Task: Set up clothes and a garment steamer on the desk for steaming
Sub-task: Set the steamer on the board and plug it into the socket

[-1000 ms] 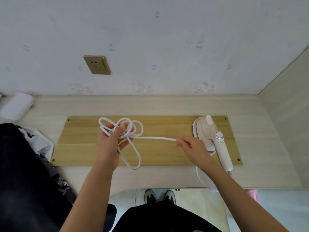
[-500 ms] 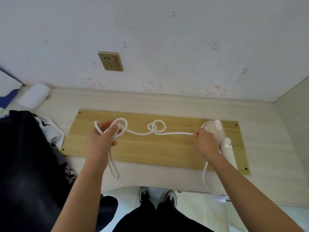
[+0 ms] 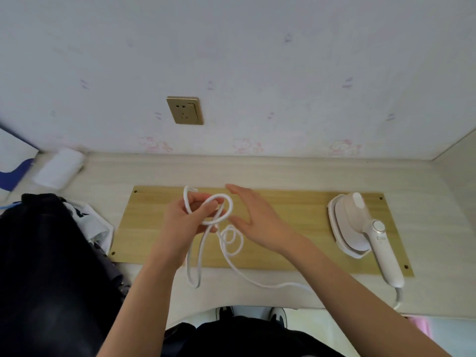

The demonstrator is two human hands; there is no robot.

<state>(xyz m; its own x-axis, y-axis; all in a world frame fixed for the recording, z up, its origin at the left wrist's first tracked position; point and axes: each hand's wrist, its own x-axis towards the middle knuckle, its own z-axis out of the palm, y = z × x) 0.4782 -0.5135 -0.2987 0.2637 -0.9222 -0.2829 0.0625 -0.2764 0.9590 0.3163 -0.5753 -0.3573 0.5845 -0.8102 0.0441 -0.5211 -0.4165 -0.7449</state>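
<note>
Our right hand [image 3: 258, 221] has released the cord [image 3: 190, 269] and come in beside our left hand [image 3: 189, 224], fingers spread; the left grips loops that seem still knotted. The steamer [image 3: 359, 228] lies well right of both hands, so untangling continues.

Pale wall [image 3: 257, 60], brass socket [image 3: 184, 110], faint pink cartoon prints [image 3: 247, 145]; light wood-grain desk [image 3: 283, 171] below.
</note>
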